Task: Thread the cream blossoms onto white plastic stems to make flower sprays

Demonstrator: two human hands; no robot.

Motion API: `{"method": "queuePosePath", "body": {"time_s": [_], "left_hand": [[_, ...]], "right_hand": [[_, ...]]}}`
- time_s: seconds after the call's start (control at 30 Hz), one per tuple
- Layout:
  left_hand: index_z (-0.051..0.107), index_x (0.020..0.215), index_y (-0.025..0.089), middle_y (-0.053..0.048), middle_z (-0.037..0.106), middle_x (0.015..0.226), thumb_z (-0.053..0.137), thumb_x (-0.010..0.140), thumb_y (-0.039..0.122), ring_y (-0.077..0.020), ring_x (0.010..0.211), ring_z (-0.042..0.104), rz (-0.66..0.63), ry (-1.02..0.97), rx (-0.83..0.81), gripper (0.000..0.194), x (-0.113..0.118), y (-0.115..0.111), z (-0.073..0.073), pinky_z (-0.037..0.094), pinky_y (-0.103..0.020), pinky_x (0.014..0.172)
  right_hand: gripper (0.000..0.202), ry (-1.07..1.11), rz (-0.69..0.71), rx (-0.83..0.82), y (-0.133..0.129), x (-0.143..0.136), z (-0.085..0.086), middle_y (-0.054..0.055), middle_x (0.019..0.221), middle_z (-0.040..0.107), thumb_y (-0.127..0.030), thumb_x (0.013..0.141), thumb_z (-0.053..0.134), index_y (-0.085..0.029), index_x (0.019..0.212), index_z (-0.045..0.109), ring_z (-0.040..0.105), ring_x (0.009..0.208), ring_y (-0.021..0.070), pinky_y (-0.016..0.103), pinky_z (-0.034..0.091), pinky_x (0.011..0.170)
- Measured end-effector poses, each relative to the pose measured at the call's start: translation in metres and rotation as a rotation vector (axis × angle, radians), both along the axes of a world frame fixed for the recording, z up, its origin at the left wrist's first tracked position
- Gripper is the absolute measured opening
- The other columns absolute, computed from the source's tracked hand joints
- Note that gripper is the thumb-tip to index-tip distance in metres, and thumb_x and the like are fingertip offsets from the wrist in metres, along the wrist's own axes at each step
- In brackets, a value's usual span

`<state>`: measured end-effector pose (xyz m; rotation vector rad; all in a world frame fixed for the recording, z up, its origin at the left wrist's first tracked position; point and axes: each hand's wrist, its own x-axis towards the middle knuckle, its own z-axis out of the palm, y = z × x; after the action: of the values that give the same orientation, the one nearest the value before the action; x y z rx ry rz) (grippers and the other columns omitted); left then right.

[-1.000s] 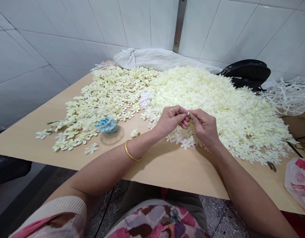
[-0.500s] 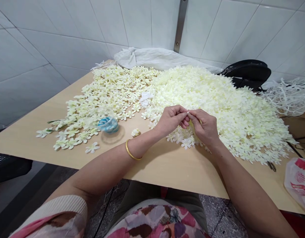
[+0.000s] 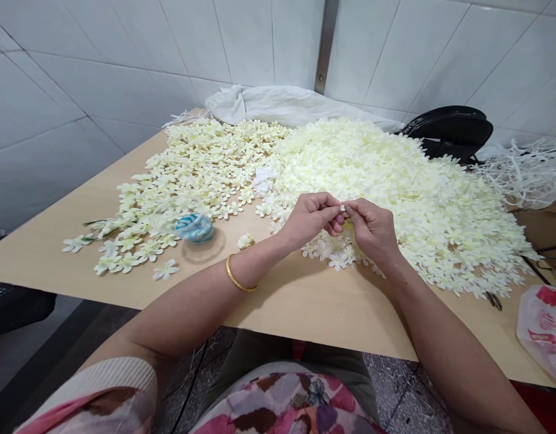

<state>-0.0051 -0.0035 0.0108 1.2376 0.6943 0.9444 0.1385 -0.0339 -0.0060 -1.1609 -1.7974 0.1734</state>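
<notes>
White piece (image 3: 343, 208), tiny and mostly covered by fingertips, is between the two hands, above the near edge of the piled flowers (image 3: 409, 199); its exact form is too small to make out. Handling it well seems to call for a light, steady pinch from both sides, tips kept close and wrists quiet, so that it is neither crushed nor lost among the petals. The left hand (image 3: 309, 218) has thumb and forefinger brought together at the piece, its other fingers loosely curled. The right hand (image 3: 374, 228) pinches from the opposite side, remaining fingers folded in. Beyond the left forearm, a cup (image 3: 195, 228) and a small cluster (image 3: 245, 241) rest on the table (image 3: 305, 313).
</notes>
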Motion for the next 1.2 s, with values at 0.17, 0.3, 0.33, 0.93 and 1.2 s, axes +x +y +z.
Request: {"method": "queuePosePath", "body": {"time_s": [0.17,0.3,0.33,0.93,1.2], "left_hand": [[0.056,0.068,0.009,-0.001,0.061,0.056,0.057,0.076,0.008,-0.0086,0.047,0.058,-0.003,-0.005,0.016,0.008,-0.0025,0.0017,0.0008,0.049,-0.02,0.045],[0.058,0.067,0.008,-0.002,0.062,0.057,0.056,0.076,0.008,-0.009,0.048,0.059,-0.028,0.004,0.037,0.009,-0.0049,0.0041,0.0016,0.05,-0.021,0.046],[0.058,0.067,0.008,-0.002,0.062,0.057,0.056,0.076,0.008,-0.009,0.048,0.059,-0.031,0.008,0.038,0.009,-0.0051,0.0044,0.0016,0.05,-0.021,0.046],[0.058,0.066,0.009,-0.002,0.062,0.056,0.058,0.072,0.01,-0.0096,0.047,0.059,-0.057,0.025,0.019,0.006,-0.0067,0.0053,0.0032,0.049,-0.021,0.045],[0.058,0.066,0.009,-0.002,0.062,0.057,0.057,0.073,0.011,-0.0098,0.048,0.06,-0.052,0.0,0.011,0.007,-0.0066,0.0041,0.0034,0.049,-0.021,0.045]], "right_hand": [[0.021,0.041,0.028,-0.028,-0.0007,-0.0006,0.0018,0.002,0.073,0.064,-0.024,0.088,0.048,-0.018,0.081,0.067,0.058,0.068,0.0117,0.025,0.046,0.065],[0.02,0.035,0.061,-0.017,0.0005,0.0,0.0017,0.004,0.079,0.067,-0.026,0.088,0.049,-0.019,0.086,0.067,0.061,0.074,0.0133,0.027,0.047,0.069],[0.02,0.03,0.063,-0.011,0.0009,0.0003,0.0013,0.004,0.08,0.067,-0.026,0.088,0.049,-0.019,0.086,0.067,0.061,0.074,0.0135,0.027,0.048,0.069],[0.021,0.086,0.097,-0.069,-0.0005,0.0007,0.0023,0.003,0.076,0.065,-0.027,0.088,0.049,-0.021,0.085,0.069,0.061,0.074,0.0132,0.027,0.047,0.069],[0.022,0.087,0.119,-0.073,-0.0013,0.0007,0.0037,0.002,0.076,0.064,-0.03,0.089,0.049,-0.021,0.086,0.069,0.06,0.073,0.0128,0.027,0.047,0.068]]}}
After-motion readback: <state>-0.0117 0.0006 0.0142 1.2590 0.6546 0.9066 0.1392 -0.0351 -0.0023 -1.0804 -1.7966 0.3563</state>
